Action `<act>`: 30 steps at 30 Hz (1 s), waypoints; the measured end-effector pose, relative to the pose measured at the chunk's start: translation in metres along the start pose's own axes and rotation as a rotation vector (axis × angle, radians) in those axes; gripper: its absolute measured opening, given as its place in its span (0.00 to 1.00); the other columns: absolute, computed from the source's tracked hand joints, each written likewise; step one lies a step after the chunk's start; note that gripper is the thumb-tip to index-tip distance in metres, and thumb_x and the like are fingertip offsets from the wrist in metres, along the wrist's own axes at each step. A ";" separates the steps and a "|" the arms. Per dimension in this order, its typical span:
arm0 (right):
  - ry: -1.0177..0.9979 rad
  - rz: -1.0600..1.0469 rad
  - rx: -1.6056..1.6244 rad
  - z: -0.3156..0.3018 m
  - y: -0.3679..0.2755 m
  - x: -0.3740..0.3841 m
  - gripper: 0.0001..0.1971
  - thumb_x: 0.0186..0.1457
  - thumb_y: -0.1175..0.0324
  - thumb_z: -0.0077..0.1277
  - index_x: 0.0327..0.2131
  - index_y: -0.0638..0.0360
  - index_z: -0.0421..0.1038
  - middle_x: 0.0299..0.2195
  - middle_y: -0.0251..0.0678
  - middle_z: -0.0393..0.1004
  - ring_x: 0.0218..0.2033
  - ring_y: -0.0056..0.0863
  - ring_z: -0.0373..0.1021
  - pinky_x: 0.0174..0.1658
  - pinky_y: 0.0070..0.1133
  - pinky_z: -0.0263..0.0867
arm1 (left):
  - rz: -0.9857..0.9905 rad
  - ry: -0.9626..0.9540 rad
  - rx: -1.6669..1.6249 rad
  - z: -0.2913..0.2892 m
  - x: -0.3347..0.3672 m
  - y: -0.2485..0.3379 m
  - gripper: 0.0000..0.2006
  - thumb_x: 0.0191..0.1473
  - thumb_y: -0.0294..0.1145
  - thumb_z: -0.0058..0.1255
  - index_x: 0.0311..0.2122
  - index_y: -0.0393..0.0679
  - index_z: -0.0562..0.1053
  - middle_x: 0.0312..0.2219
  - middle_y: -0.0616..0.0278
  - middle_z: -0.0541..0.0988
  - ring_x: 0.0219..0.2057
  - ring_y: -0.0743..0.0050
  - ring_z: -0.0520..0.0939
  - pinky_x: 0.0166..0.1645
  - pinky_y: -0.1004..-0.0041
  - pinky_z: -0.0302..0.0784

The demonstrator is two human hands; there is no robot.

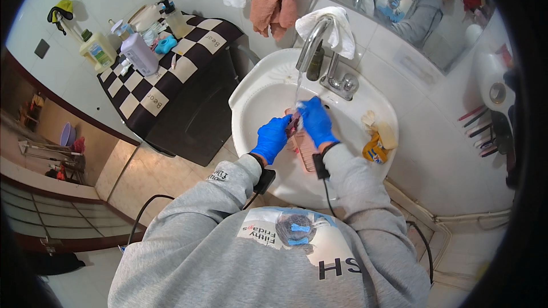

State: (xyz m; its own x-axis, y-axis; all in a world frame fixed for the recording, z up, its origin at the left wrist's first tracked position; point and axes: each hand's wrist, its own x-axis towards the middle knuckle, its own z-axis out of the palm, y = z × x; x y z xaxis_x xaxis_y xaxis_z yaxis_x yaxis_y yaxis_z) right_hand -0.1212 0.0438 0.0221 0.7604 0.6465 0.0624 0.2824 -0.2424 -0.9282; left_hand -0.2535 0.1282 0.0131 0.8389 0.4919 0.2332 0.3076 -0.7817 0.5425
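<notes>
Both my hands wear blue gloves and work over the white washbasin [251, 108], under water running from the tap [313, 43]. My left hand [272, 140] is closed on a small dark reddish item [293, 124], whose kind I cannot make out. My right hand [317, 121] is closed against the same spot, with something white showing at its fingertips, perhaps foam or cloth. Beneath the hands lies a pink ridged board [306, 153] in the basin, partly covered by them.
A yellow packet [374, 149] and a pale soap bar [388, 135] rest on the basin's right rim. A dark bottle [315, 63] stands behind the tap. Left of the basin, a checkered cover [154, 102] holds several bottles, including a lilac one [140, 55]. Towels [273, 8] hang above.
</notes>
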 end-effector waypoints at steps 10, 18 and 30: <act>-0.127 0.255 0.486 -0.058 0.020 0.046 0.20 0.53 0.57 0.47 0.46 0.56 0.64 0.37 0.33 0.69 0.34 0.25 0.68 0.26 0.22 0.69 | -0.035 -0.041 -0.055 -0.008 -0.004 0.003 0.19 0.50 0.36 0.47 0.49 0.55 0.65 0.33 0.54 0.74 0.33 0.53 0.77 0.35 0.60 0.72; -0.044 0.202 0.420 -0.028 -0.011 0.030 0.21 0.54 0.60 0.46 0.49 0.59 0.61 0.41 0.35 0.67 0.40 0.27 0.67 0.30 0.23 0.71 | -0.117 -0.089 -0.323 -0.025 -0.001 0.025 0.20 0.50 0.38 0.45 0.50 0.53 0.64 0.37 0.49 0.74 0.37 0.48 0.75 0.41 0.61 0.71; -0.003 0.148 0.145 -0.032 -0.029 0.027 0.17 0.54 0.58 0.46 0.38 0.63 0.69 0.28 0.37 0.72 0.25 0.25 0.69 0.25 0.22 0.67 | -0.192 0.046 -0.601 0.000 0.018 0.019 0.16 0.51 0.35 0.47 0.46 0.46 0.69 0.35 0.48 0.75 0.37 0.48 0.76 0.39 0.65 0.71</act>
State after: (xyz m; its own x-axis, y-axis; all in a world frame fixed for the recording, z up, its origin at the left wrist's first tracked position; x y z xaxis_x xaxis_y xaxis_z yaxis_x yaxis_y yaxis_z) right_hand -0.0902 0.0448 0.0622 0.7856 0.6136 -0.0799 0.0800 -0.2288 -0.9702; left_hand -0.2325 0.1227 0.0277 0.7694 0.6285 0.1139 0.1335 -0.3326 0.9336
